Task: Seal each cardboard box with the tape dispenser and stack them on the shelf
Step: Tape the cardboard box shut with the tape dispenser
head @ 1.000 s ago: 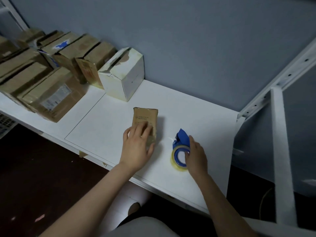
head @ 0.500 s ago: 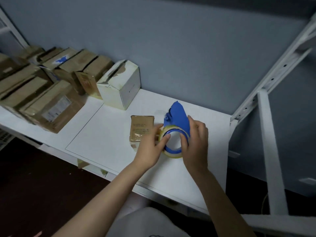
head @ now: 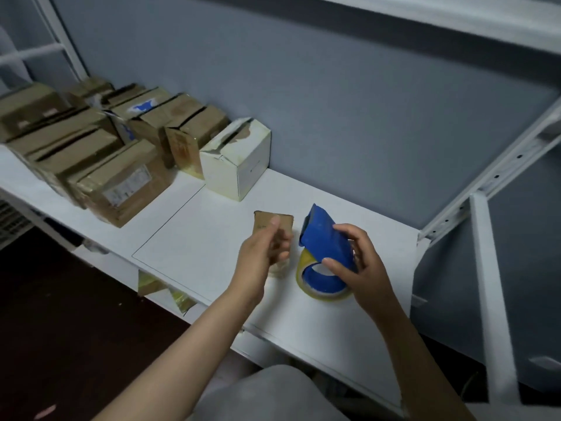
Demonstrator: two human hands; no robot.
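Note:
A small flat brown cardboard box [head: 271, 220] lies on the white shelf board [head: 206, 244]. My left hand [head: 263, 251] is over its near end with the fingers curled; I cannot tell whether it pinches clear tape. My right hand [head: 362, 270] grips the blue tape dispenser [head: 323, 238], which is lifted just right of the box. The dispenser's yellowish tape roll [head: 321, 291] hangs at its lower end, close above the board.
A white box [head: 243, 168] with torn flaps stands behind the small one. Several brown cardboard boxes [head: 121, 183] crowd the shelf's left half. The white metal upright [head: 491, 284] bounds the right end. Tape scraps [head: 151, 285] hang under the front edge.
My right hand lifted the tape dispenser off the board and tipped it upright. My left hand left the box, touched the roll, then drew back left over the box.

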